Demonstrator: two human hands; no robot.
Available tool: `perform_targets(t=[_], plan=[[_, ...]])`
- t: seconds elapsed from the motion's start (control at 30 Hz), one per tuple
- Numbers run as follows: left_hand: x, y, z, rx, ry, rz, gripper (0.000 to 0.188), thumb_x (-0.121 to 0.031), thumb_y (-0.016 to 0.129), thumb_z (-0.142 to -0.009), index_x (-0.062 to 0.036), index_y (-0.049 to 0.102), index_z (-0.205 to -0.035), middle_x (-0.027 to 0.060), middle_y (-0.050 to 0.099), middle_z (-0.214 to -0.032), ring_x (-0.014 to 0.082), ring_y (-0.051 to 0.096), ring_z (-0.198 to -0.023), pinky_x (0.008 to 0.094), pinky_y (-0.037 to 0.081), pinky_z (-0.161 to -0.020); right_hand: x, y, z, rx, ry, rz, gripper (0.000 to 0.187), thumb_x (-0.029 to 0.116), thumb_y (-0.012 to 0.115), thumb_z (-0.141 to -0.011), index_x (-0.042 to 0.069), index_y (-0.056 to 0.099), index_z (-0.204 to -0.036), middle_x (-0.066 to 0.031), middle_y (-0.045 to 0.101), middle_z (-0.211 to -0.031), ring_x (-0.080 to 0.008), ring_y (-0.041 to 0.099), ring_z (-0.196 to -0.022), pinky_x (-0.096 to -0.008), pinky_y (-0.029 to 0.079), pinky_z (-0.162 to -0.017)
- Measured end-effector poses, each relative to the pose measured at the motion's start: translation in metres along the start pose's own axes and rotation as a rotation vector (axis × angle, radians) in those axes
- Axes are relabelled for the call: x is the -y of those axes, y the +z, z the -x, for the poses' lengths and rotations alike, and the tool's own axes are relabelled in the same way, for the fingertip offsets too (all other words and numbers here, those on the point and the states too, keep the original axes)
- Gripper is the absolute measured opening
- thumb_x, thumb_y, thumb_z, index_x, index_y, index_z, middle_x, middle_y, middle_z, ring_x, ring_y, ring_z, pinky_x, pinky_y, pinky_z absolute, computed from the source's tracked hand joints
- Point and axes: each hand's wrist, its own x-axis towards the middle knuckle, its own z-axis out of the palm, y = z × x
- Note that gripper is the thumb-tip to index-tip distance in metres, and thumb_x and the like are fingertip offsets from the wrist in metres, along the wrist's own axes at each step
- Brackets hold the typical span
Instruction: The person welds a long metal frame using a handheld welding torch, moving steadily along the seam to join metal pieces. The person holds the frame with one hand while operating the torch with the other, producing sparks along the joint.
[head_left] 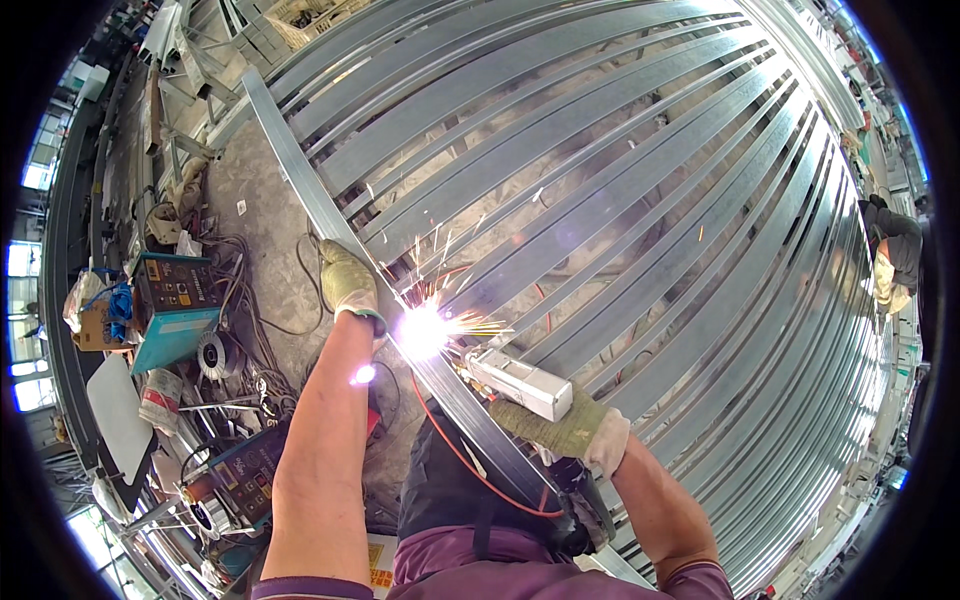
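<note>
My left hand (pixel 347 280), in a worn yellowish glove, rests on the long grey steel end rail (pixel 300 170) of a frame made of several parallel metal bars (pixel 600 200). My right hand (pixel 562 425), in a green-grey glove, grips a white welding torch (pixel 518 382) whose tip points up-left at the rail. A bright white arc with flying orange sparks (pixel 424 330) burns on the rail, between the two hands. A thin red cable (pixel 470 465) runs from the torch down toward my body.
Welding machines stand on the concrete floor at the left: a blue one (pixel 176 305) and a darker one (pixel 245 475), among tangled cables (pixel 250 350) and a wire spool (pixel 211 353). Another person (pixel 893 262) works at the frame's far right edge.
</note>
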Motion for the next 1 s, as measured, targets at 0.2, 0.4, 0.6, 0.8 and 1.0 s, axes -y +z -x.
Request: perform_targets(t=[0.2, 0.4, 0.6, 0.8, 1.0], plan=[[-0.001, 0.002, 0.001, 0.005, 0.007, 0.025, 0.096, -0.075, 0.031, -0.103, 0.0108, 0.063, -0.133, 0.0293, 0.068, -0.131, 0.0413, 0.065, -0.124, 0.0433, 0.049, -0.105, -0.018, 0.004, -0.006, -0.056, -0.204, -0.009, 0.058, 0.056, 0.072, -0.096, 0.016, 0.068, -0.138, -0.0046, 0.074, -0.09, -0.0109, 0.065, -0.074, -0.0314, 0.054, -0.068], [0.008, 0.004, -0.008, 0.049, 0.007, 0.104, 0.094, -0.073, 0.032, -0.104, 0.0111, 0.064, -0.131, 0.0284, 0.069, -0.128, 0.0407, 0.066, -0.12, 0.0428, 0.049, -0.103, -0.001, 0.002, 0.003, -0.02, -0.153, -0.036, 0.056, 0.048, 0.074, -0.097, 0.012, 0.066, -0.14, -0.0074, 0.077, -0.113, -0.0133, 0.068, -0.096, -0.0293, 0.054, -0.086], [0.007, 0.005, -0.007, 0.024, 0.057, 0.057, 0.092, -0.072, 0.03, -0.105, 0.0099, 0.062, -0.135, 0.027, 0.067, -0.133, 0.0387, 0.064, -0.124, 0.0421, 0.049, -0.105, 0.003, 0.002, 0.009, -0.016, -0.176, -0.095, 0.057, 0.048, 0.073, -0.097, 0.013, 0.065, -0.142, -0.0082, 0.076, -0.117, -0.0145, 0.068, -0.099, -0.0294, 0.054, -0.088], [0.014, 0.006, -0.015, 0.023, 0.043, 0.07, 0.092, -0.072, 0.03, -0.105, 0.0074, 0.061, -0.138, 0.0251, 0.068, -0.133, 0.0374, 0.064, -0.125, 0.0411, 0.048, -0.106, 0.013, 0.0, 0.013, -0.028, -0.109, 0.058, 0.061, 0.053, 0.07, -0.098, 0.014, 0.063, -0.144, -0.0088, 0.077, -0.115, -0.0149, 0.068, -0.095, -0.031, 0.054, -0.085], [0.015, 0.009, -0.016, 0.013, 0.089, 0.02, 0.084, -0.063, 0.022, -0.109, 0.0064, 0.061, -0.137, 0.029, 0.067, -0.132, 0.0435, 0.063, -0.124, 0.0432, 0.049, -0.106, 0.015, -0.002, 0.017, -0.001, -0.044, 0.014, 0.06, 0.051, 0.07, -0.098, 0.013, 0.063, -0.144, -0.0104, 0.077, -0.119, -0.0141, 0.069, -0.1, -0.0302, 0.054, -0.089]])
